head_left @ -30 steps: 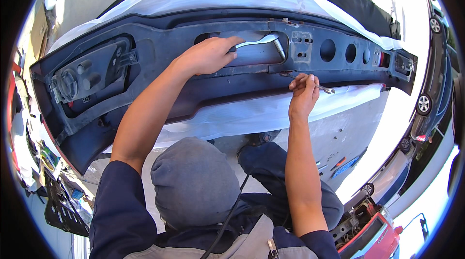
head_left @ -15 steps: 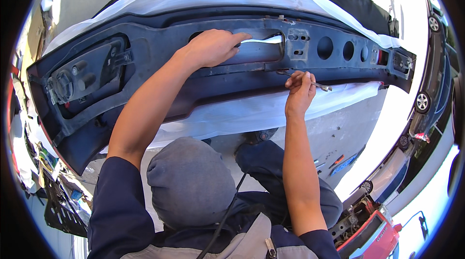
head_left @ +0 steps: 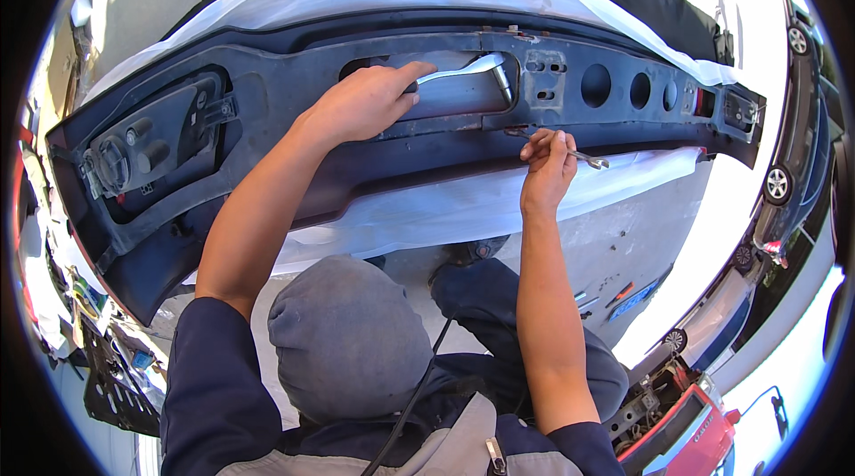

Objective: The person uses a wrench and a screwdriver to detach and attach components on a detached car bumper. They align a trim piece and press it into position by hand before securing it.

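A long dark bumper (head_left: 419, 151) lies across the view with its inner side up and a steel reinforcement bar (head_left: 303, 71) along it. My left hand (head_left: 370, 102) is closed round the handle of a shiny ratchet (head_left: 463, 68). The ratchet's head, with a socket (head_left: 501, 82) on it, shows inside the bar's long opening. At the bar's near edge, my right hand (head_left: 549, 160) grips a combination wrench (head_left: 588, 159) between thumb and fingers. One wrench end reaches a rusty spot at the bar's edge; whether it sits on a fastener there I cannot tell.
White sheeting (head_left: 401, 209) lies under the bumper. A lamp unit (head_left: 129, 151) sits in its left end. On the ground at right are an orange-handled tool (head_left: 622, 294) and a blue flat item (head_left: 634, 300). Parked cars (head_left: 784, 155) and a red machine (head_left: 681, 431) stand further right.
My left hand has moved left and slightly nearer, drawing the ratchet with it, so its head and socket now show in the opening. My right hand and the wrench have barely shifted.
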Motion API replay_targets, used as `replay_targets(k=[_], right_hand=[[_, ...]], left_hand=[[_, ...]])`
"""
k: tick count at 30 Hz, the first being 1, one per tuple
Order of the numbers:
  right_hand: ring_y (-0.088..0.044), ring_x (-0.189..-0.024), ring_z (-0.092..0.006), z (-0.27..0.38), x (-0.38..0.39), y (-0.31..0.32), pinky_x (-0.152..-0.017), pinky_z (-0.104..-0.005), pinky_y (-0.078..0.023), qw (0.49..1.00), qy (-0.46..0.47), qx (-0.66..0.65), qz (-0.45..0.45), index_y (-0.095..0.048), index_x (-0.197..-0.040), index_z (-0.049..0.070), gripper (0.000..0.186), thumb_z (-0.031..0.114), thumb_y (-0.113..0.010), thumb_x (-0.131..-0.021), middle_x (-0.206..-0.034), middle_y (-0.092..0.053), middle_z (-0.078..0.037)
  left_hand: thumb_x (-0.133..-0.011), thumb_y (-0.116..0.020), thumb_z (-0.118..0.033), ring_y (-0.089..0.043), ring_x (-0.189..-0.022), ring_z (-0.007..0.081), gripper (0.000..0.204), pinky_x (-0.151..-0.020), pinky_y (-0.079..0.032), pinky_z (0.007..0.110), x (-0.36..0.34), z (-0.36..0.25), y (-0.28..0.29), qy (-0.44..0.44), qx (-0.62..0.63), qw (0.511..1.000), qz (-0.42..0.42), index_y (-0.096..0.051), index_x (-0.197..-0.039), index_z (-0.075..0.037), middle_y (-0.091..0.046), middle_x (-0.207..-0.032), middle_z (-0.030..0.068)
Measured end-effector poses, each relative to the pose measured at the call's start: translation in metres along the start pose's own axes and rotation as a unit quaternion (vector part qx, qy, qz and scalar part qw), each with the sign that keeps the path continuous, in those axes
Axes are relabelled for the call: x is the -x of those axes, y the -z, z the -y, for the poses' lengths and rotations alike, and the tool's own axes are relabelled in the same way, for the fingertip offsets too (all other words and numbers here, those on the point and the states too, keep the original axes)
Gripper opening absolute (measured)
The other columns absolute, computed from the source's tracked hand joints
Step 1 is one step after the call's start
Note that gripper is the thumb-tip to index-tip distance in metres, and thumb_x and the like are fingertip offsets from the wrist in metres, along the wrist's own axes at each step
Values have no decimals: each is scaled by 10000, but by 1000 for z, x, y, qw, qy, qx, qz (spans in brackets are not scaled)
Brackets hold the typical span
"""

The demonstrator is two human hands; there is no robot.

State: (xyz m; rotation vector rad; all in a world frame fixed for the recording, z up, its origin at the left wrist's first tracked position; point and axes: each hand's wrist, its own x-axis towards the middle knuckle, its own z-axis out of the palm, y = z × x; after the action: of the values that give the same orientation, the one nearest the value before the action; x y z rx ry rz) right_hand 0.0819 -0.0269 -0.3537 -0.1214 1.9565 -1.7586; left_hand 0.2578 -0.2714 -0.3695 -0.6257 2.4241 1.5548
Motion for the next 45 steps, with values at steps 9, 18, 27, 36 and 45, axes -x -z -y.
replay_targets(k=[9,18,27,36,45], right_hand=[[-538,-646,-120,-1,0,-2,-639,-277,-478,1000,2,6,-3,-501,-862,49,310,252,-500,-1097,-855,-616,-93],[-542,-649,-144,-6,-2,3,-660,-307,-485,1000,-3,1,8,-510,-893,60,278,240,-486,-1103,-869,-630,-90],[-543,-652,-146,-5,0,3,-654,-307,-482,1000,1,1,12,-509,-879,50,285,228,-490,-1101,-842,-626,-92],[-539,-644,-137,-6,-2,3,-641,-293,-479,1000,-2,2,9,-509,-862,51,298,229,-492,-1100,-844,-627,-90],[-539,-661,-105,-6,-3,3,-642,-261,-465,1000,1,4,19,-494,-831,54,327,238,-481,-1101,-861,-620,-92]], left_hand=[[-1019,-563,-175,-705,-992,367,447,-879,-551,477,-4,-3,2,-18,-47,999,7,-511,-1456,-95,-734,-1049,203],[-1016,-580,-170,-695,-1036,368,484,-934,-537,476,-20,-26,22,27,-107,991,77,-488,-1489,-124,-722,-1103,196],[-1026,-574,-148,-675,-794,272,484,-811,-540,420,-6,-4,14,79,53,992,77,-489,-1501,-105,-697,-998,172],[-1023,-575,-143,-682,-787,272,499,-813,-544,423,-14,0,11,-2,6,999,43,-481,-1511,-102,-701,-998,178],[-1030,-568,-174,-683,-997,373,501,-932,-518,478,-24,-10,24,11,-48,997,62,-475,-1520,-128,-714,-1054,204]])
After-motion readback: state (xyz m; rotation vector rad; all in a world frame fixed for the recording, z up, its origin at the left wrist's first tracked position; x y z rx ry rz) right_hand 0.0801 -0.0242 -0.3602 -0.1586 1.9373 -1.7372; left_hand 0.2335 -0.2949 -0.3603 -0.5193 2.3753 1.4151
